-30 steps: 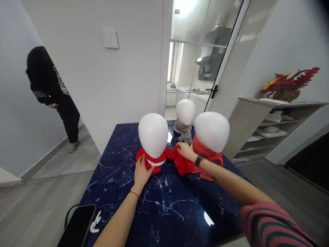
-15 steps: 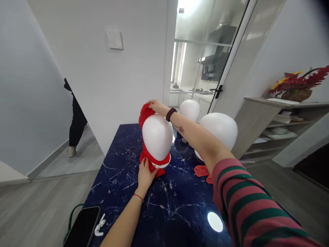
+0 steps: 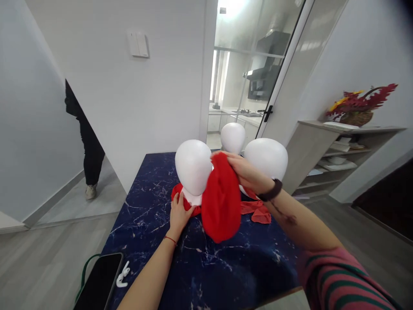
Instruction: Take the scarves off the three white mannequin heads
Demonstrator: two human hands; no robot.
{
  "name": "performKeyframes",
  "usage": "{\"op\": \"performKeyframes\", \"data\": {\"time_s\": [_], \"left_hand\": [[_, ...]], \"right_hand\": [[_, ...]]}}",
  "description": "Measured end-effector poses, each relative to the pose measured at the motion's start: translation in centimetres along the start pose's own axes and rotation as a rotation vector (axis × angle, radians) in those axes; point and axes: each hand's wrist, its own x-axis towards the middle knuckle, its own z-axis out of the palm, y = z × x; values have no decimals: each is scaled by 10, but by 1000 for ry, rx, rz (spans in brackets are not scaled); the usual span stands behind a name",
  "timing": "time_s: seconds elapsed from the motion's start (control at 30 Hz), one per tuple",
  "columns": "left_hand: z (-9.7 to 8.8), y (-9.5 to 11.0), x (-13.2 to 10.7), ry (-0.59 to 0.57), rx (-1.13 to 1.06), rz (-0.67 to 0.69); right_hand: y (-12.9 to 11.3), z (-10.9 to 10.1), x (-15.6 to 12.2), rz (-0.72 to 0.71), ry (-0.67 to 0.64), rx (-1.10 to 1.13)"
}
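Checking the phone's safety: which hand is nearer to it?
Left. The left hand rests beyond the phone at the near mannequin head's base; the right hand holds red cloth farther off.

Your right hand [image 3: 247, 172] pinches the top of a red scarf [image 3: 221, 200], which hangs down in a loose, rounded fold to just above the tabletop. Its other end lies bunched under your left hand [image 3: 178, 211], at the base of the white foam head [image 3: 192, 167]. That head stands upright just above your left fingers, bare, directly left of the hanging fold.
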Motion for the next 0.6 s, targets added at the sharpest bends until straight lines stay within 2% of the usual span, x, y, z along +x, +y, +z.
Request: {"op": "performKeyframes", "data": {"time_s": [0.07, 0.17, 0.23, 0.3, 0.4, 0.5, 0.6], "left_hand": [[-1, 4, 1, -18, 102, 13], [-10, 16, 4, -39, 248, 30], [-23, 25, 7, -45, 321, 28], [-37, 33, 12, -60, 388, 1], [-50, 37, 27, -43, 390, -51], [-40, 34, 42, -31, 87, -9], [-14, 26, 51, -16, -254, 71]], "right_hand": [[32, -24, -23, -49, 202, -29], [96, -49, -43, -149, 566, -109], [137, -56, -48, -87, 541, -265], [170, -57, -48, -45, 417, -444], [199, -51, -39, -113, 254, -723], [213, -41, -24, -111, 187, -972], [220, -34, -9, -48, 185, -1155]]}}
